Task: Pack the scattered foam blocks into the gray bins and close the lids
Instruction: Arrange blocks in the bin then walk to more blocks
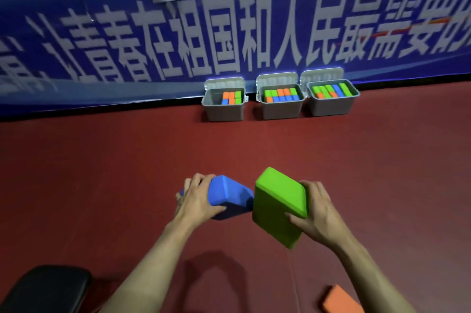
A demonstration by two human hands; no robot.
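Observation:
My left hand (197, 198) grips a blue foam block (230, 195) above the red floor. My right hand (314, 213) grips a green foam block (277, 204), tilted, its edge almost touching the blue one. Three gray bins stand ahead against the banner, all with lids up: the left bin (224, 110) holds a few orange, blue and green blocks, the middle bin (280, 110) and the right bin (331, 107) are filled with several blocks. An orange block (341, 300) lies on the floor at the lower right.
A blue banner (178, 32) with white characters forms a wall behind the bins. A black padded object (46, 287) sits at the lower left. Red floor (102, 172) stretches between me and the bins.

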